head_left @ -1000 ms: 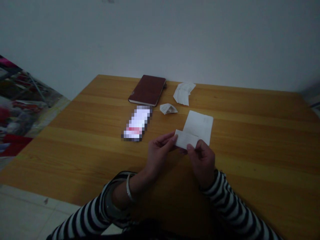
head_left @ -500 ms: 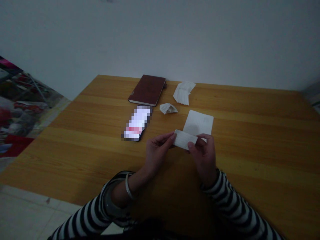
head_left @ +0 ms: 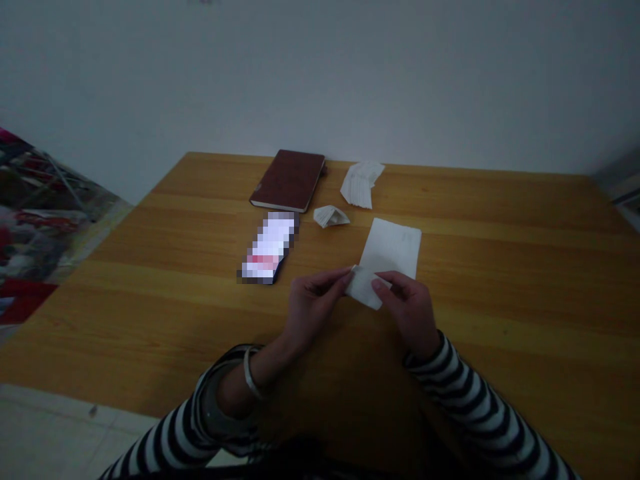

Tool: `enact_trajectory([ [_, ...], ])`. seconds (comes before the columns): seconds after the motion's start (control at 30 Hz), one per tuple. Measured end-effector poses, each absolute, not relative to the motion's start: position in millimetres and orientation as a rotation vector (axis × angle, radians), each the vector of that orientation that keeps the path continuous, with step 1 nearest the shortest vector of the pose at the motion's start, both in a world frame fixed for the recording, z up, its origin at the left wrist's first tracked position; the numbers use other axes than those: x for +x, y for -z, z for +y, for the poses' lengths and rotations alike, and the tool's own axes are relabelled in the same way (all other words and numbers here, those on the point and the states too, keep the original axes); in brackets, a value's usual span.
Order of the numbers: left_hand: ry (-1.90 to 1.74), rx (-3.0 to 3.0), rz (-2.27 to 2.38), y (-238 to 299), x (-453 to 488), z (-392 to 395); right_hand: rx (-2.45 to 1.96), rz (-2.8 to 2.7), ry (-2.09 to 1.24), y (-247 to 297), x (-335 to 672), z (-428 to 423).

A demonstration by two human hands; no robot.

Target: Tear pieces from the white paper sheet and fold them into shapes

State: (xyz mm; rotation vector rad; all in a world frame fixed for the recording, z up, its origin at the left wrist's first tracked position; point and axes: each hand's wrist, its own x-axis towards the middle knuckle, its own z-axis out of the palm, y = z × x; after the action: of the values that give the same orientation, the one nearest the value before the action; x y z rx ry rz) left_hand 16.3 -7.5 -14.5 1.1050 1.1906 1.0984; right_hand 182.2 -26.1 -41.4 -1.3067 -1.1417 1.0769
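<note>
A small folded white paper (head_left: 363,288) is held between both hands just above the wooden table (head_left: 500,267). My left hand (head_left: 313,308) pinches its left end with thumb and fingers. My right hand (head_left: 411,312) pinches its right side, fingers curled over the top. Just behind them a flat white sheet (head_left: 391,247) lies on the table. Both arms wear black-and-white striped sleeves, and a bangle circles my left wrist.
A dark red notebook (head_left: 289,181) lies at the back of the table, a lit phone (head_left: 269,248) in front of it. A small folded paper piece (head_left: 330,216) and a stack of folded papers (head_left: 360,182) sit beyond the sheet. The table's left edge drops to floor.
The held paper has been folded smaller and the hands have drawn closer together. The view has shifted slightly.
</note>
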Motion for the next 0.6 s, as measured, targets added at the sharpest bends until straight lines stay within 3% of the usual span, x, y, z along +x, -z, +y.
enact_trajectory([
  [0.6, -1.053, 1.274, 1.161, 16.9, 10.7, -2.0, -1.279, -1.218, -1.028, 43.4, 180.1, -31.1],
])
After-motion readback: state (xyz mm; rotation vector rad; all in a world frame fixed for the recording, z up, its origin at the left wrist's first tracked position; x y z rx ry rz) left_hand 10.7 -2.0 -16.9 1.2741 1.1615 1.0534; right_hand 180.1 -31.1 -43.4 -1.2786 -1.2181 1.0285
